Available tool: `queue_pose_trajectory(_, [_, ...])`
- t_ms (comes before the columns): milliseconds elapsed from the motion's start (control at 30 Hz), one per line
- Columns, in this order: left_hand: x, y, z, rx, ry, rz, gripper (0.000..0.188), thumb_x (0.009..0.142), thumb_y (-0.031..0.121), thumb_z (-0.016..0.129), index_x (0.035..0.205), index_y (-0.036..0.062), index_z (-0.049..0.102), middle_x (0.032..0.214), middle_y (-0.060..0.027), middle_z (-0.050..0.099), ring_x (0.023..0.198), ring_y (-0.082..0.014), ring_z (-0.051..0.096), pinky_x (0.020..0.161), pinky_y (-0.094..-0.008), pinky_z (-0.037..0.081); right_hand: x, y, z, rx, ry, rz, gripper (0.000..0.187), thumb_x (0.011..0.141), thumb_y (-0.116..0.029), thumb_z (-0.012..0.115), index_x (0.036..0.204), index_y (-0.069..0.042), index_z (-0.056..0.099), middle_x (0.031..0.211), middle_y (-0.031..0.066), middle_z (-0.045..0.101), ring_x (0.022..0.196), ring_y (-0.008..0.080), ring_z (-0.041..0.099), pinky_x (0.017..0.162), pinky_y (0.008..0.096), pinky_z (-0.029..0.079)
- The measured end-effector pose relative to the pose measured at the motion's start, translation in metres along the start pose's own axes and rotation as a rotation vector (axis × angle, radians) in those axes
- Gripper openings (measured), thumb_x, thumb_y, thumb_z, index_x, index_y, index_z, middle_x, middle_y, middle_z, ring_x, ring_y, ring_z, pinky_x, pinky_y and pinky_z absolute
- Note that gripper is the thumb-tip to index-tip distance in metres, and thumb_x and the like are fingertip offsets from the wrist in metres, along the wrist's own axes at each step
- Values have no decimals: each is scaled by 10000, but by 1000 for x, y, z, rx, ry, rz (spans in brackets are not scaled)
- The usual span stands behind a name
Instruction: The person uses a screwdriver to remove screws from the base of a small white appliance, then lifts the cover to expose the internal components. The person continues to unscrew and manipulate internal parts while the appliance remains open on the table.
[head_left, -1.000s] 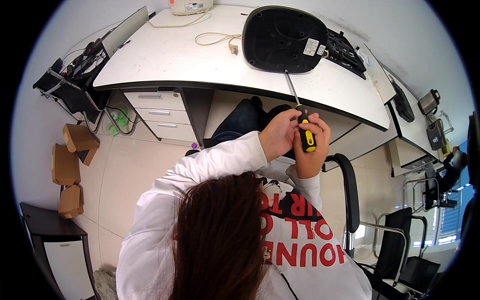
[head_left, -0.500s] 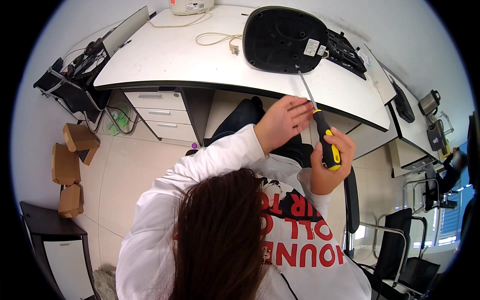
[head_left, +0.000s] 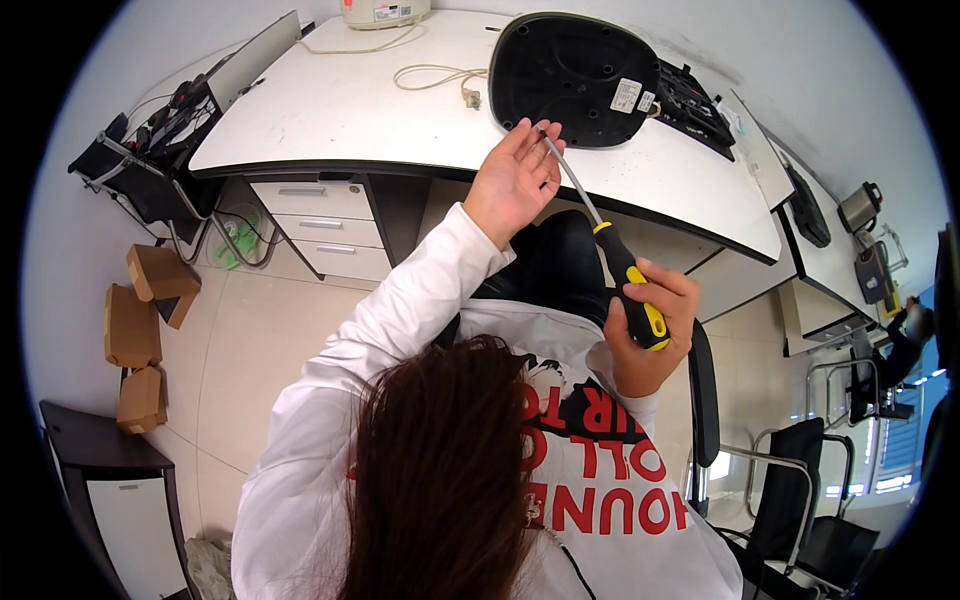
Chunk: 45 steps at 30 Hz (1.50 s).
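My right hand point(head_left: 652, 325) is closed around the black-and-yellow handle of a screwdriver point(head_left: 575, 185), whose metal shaft points up and left. At the shaft's tip my left hand point(head_left: 517, 185) is raised palm up, fingers apart and slightly curled around the tip. Whether a small screw sits there is too small to tell. Just beyond the fingers lies a black rounded appliance base point(head_left: 565, 80), its underside showing several screw holes and white labels. My left fingertips overlap its near edge in the view.
The base rests on a white desk point(head_left: 330, 110). A cord with a plug point(head_left: 471, 97) lies left of it, an open black tool case point(head_left: 695, 110) to its right. A cream appliance point(head_left: 385, 12) stands at the back. Drawers point(head_left: 325, 230) sit below; chairs point(head_left: 795, 480) stand at right.
The screwdriver tip has moved left, away from the screw hole in the base. My left hand has shifted up and left from the shaft to the tip. My right hand keeps its grip.
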<state>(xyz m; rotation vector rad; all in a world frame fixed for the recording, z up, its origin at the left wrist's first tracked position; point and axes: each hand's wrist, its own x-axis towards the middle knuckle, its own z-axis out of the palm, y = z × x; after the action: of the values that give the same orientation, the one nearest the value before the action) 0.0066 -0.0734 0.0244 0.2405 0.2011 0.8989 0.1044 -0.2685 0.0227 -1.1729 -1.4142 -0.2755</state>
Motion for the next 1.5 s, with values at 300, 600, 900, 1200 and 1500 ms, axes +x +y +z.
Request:
queue_pose_trajectory(300, [3,2,-3,-40,27,-47,162,865,176,623,990,82,580,1012,-18,642,870,-154,581,777,-271,441,1,-2,1,-2,-21,-5,326,599,74,694,871,-92,624,1041,90,561,910,230,582,764,303,494])
queue_pose_trajectory(600, [4,13,-2,-16,-26,0,107,883,145,597,976,96,581,975,-9,639,834,-148,572,759,-269,448,1,4,1,46,-3,23,330,600,83,683,873,-86,609,1047,98,561,922,237,579,793,307,486])
queue_pose_trajectory(900, [-21,36,24,136,-239,293,153,909,239,588,1005,120,582,968,17,609,866,-127,540,764,-281,433,10,15,-72,722,636,153,466,788,-285,727,1137,-106,476,1129,132,549,883,147,567,571,210,463])
queue_pose_trajectory(1200, [-45,7,39,694,-493,481,252,903,219,593,919,-31,612,843,-86,625,761,-119,566,741,-258,466,16,18,-56,594,797,192,456,872,-402,606,1148,-67,468,979,93,566,1017,217,538,875,307,431])
queue_pose_trajectory(1500, [-47,-26,42,1511,-724,595,224,882,223,594,791,19,602,753,-69,601,625,-165,553,585,-258,428,49,22,-25,100,0,327,288,674,105,686,925,-18,617,967,108,587,661,130,566,574,208,451])
